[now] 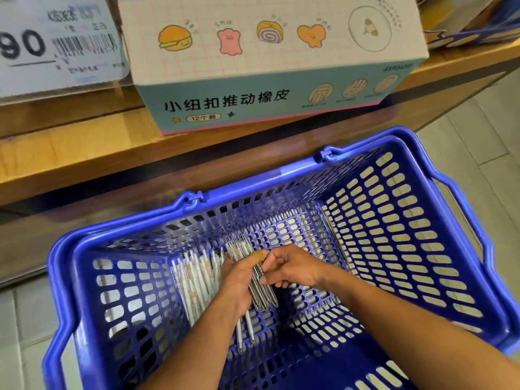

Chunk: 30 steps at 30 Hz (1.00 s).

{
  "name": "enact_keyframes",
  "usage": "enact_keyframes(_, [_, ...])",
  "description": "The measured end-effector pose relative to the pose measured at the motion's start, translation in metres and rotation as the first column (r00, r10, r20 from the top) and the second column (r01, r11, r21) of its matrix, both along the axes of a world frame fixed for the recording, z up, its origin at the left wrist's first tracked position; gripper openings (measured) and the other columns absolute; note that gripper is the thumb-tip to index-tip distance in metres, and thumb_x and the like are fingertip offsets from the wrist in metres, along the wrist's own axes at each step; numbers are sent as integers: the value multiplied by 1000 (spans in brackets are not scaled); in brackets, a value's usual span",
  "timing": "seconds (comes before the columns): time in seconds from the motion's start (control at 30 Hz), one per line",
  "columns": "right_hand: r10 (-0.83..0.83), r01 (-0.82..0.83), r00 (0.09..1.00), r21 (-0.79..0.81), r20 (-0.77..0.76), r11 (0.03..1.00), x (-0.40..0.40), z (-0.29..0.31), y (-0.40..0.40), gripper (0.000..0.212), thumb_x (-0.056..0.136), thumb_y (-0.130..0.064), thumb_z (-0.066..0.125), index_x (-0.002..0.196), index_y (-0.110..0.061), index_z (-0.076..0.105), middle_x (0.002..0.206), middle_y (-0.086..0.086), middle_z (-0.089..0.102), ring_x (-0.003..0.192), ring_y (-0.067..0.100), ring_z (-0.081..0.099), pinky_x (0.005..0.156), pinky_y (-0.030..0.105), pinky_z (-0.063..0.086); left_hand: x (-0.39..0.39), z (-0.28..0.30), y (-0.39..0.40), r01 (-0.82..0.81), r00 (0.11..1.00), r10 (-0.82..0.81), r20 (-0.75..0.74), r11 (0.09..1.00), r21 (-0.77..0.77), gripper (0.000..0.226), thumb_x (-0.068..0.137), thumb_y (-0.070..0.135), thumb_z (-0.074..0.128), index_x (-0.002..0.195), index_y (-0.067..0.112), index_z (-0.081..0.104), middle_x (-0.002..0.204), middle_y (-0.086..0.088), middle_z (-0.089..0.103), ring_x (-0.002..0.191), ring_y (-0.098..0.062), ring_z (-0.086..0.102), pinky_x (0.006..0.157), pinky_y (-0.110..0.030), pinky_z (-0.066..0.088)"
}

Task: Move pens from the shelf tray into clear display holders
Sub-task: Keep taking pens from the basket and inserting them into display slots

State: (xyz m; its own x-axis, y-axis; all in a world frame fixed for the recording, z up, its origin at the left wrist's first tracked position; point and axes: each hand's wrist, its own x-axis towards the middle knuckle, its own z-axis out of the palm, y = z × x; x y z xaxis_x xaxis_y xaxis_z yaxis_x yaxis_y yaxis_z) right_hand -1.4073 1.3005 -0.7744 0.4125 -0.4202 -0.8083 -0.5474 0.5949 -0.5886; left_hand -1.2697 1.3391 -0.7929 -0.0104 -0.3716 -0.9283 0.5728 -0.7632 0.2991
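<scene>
From the head camera we look down into a blue perforated plastic shopping basket point(422, 226) set against a wooden shelf edge point(70, 153). Our left hand point(236, 288) curls round a bundle of slim clear-barrelled pens point(260, 288), held upright-tilted over the basket floor, while our right hand point(292, 270) pinches the same bundle from the other side, fingertips closed on the barrels. More loose pens of the same kind point(194, 280) lie on the basket bottom to the left, just beside the held bundle. A pastel cardboard box printed with cartoon food point(267, 80) stands on the shelf behind. No clear display holder is visible here.

We judge the pens light, stiff and smooth, so likely to slide past each other; gripping mid-barrel with both hands should keep the bundle together.
</scene>
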Motion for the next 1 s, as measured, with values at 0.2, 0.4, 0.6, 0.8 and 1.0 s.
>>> enact_keyframes(0.2, [-273,-6,812,-475,-517,880,-37,-14,-24,7,92,-9,60,98,-12,61,92,2,67,77,16,65,72,33,58,1,-8,1,37,997,-41,70,997,63,54,76,9,81,124,-2,57,101,-20,69,82,-27,66,71,-37,53])
enact_keyframes(0.4, [-169,-410,524,-421,-835,809,-69,-29,-35,23,91,3,53,112,-7,52,89,6,60,76,20,63,75,37,59,2,-15,3,38,994,-45,100,996,78,48,77,14,82,117,-1,61,85,-15,68,66,-21,65,48,-27,49])
enact_keyframes(0.6, [-85,-408,480,-308,-873,860,-63,-37,-44,12,92,4,53,96,-5,59,65,1,47,58,10,52,62,20,51,2,-16,2,82,989,-88,115,995,57,68,74,18,85,130,-1,53,110,-21,68,93,-33,69,70,-39,59])
enact_keyframes(0.8, [-108,-252,572,-300,-813,920,-60,-28,-34,24,92,-2,58,116,-1,53,89,8,59,81,21,62,67,25,52,7,-1,-1,158,978,-156,139,987,-2,102,73,25,86,151,8,22,150,-23,43,135,-41,45,109,-59,39])
enact_keyframes(1.0, [-113,-101,841,-358,-529,928,-49,13,-9,25,103,-22,40,122,-6,35,86,3,52,74,13,53,63,24,46,15,39,-1,329,940,-318,126,942,-73,107,72,33,86,152,6,19,154,-16,35,125,-30,49,109,-42,35])
